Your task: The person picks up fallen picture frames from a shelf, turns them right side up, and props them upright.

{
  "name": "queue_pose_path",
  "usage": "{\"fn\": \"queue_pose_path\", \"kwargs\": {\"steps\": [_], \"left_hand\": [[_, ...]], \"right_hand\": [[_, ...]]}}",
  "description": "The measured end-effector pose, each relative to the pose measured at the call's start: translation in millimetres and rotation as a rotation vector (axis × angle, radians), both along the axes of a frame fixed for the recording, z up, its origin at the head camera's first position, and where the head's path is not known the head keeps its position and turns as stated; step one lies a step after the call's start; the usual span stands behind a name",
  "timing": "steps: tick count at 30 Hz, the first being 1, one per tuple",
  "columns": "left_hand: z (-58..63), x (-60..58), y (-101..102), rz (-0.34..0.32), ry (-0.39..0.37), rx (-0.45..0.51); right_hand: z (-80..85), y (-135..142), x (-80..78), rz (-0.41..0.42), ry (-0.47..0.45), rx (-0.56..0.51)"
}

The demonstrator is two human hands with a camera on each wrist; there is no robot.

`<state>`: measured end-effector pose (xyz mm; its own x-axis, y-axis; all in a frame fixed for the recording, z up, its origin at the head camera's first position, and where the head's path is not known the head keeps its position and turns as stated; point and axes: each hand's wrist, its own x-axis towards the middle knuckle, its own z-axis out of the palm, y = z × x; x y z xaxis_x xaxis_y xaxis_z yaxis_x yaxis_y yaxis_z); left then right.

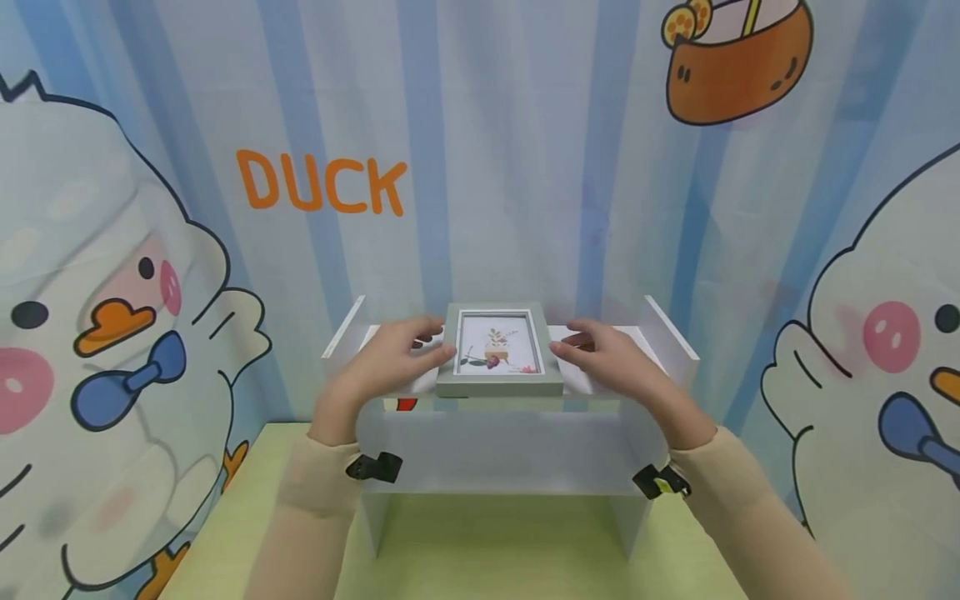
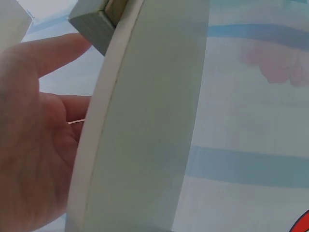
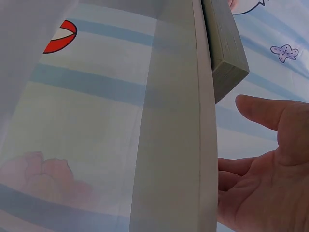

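Observation:
A grey-green picture frame (image 1: 498,387) with a flower print lies face up on the top board of a small white shelf (image 1: 498,450). At its left side is my left hand (image 1: 397,358), the thumb tip right at the frame's edge and the other fingers loosely bent. My right hand (image 1: 607,358) is at the opposite side, thumb near the edge. In the right wrist view a small gap shows between that thumb (image 3: 260,111) and the frame's corner (image 3: 231,79). The left wrist view has the left thumb (image 2: 63,50) against the frame's corner (image 2: 91,24). Neither hand curls round the frame.
The shelf has raised end panels, the left one (image 1: 345,329) and the right one (image 1: 670,342), outside the hands. It stands on a pale yellow-green table (image 1: 502,542). Behind hangs a striped blue curtain (image 1: 517,167) with cartoon ducks.

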<state>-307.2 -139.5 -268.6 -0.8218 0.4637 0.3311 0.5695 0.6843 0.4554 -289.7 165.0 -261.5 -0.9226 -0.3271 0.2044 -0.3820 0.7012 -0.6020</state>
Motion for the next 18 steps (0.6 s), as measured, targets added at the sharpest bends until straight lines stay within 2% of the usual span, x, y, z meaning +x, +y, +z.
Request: {"fn": "queue_pose_path", "kwargs": {"steps": [8,14,18], "left_hand": [[-5.5,-6.9,4,-0.016,-0.033,0.048],[-8.2,-5.6,5,-0.03,-0.094,0.114],[-11.1,-6.4,4,-0.01,-0.098,0.142]], "right_hand": [[3.5,-11,-8.2,0.007,-0.075,0.044],[3.7,-13,-18.4,-0.005,-0.236,-0.041],[3.5,-11,-20.1,0.007,-0.262,-0.05]]}}
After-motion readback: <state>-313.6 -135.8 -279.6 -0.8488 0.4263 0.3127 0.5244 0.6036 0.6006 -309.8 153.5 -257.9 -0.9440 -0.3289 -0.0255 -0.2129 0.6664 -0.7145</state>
